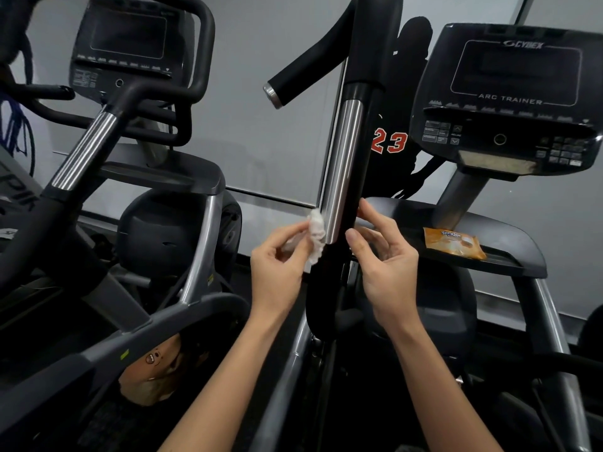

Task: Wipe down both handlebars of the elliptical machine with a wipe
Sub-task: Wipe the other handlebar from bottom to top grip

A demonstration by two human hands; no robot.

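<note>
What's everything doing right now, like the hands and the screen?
Handlebar: upright.
Wipe: crumpled, against the handlebar.
Left hand: pinches the wipe.
Right hand: relaxed, fingertips by the handlebar.
Screen: dark.
Pack: lies on the tray.

Gym: rows of arc trainers, consoles, athlete wall mural.

Crumpled white wipe touches the upright chrome-and-black handlebar.
</note>
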